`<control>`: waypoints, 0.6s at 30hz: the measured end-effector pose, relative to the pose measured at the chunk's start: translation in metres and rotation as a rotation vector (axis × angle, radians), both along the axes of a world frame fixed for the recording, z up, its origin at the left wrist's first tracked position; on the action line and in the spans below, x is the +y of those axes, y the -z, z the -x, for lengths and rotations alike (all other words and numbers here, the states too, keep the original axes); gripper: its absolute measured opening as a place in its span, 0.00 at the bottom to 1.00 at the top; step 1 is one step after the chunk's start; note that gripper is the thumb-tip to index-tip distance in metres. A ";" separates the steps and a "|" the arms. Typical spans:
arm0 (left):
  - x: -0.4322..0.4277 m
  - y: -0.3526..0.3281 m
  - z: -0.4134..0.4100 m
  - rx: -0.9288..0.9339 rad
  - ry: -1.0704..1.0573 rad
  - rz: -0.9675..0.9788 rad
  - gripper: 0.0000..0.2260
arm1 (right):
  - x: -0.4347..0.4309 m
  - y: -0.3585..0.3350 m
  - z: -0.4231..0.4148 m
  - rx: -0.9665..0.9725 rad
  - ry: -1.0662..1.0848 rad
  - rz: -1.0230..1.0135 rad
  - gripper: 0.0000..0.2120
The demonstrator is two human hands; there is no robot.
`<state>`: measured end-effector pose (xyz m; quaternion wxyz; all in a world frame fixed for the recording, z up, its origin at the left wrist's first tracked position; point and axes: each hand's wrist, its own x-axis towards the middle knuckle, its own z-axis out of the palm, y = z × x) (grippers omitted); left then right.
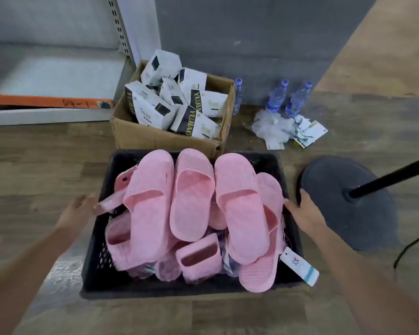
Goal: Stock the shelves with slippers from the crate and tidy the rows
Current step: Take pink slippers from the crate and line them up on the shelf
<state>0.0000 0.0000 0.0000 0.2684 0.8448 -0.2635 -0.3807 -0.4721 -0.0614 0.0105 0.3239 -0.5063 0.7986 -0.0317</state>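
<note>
Head view: the crate's point(94, 281) right rim is gripped by the right hand point(300, 210). The left hand point(79, 209) is at the left rim, its grip too blurred to tell. Pink slippers point(191, 197) are heaped in the crate on the floor point(34, 165), the top three lying side by side with long axes running near to far. Behind it, a box point(140, 136) is filled with packets point(153, 107).

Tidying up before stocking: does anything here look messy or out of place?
Slippers lie jumbled in the crate, one sole-up at its near right corner, a tag hanging over the rim. Crumpled plastic and paper scraps litter the floor by the bottles.
</note>
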 end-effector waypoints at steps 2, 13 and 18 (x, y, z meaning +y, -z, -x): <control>-0.001 0.013 0.000 0.132 -0.130 -0.013 0.16 | -0.002 0.014 0.002 -0.049 0.047 -0.005 0.25; -0.003 0.043 -0.014 0.542 -0.198 0.017 0.11 | 0.008 0.056 -0.002 -0.169 0.211 0.110 0.17; -0.001 0.040 -0.005 0.547 -0.161 0.018 0.14 | 0.008 0.055 -0.006 -0.239 0.293 0.156 0.19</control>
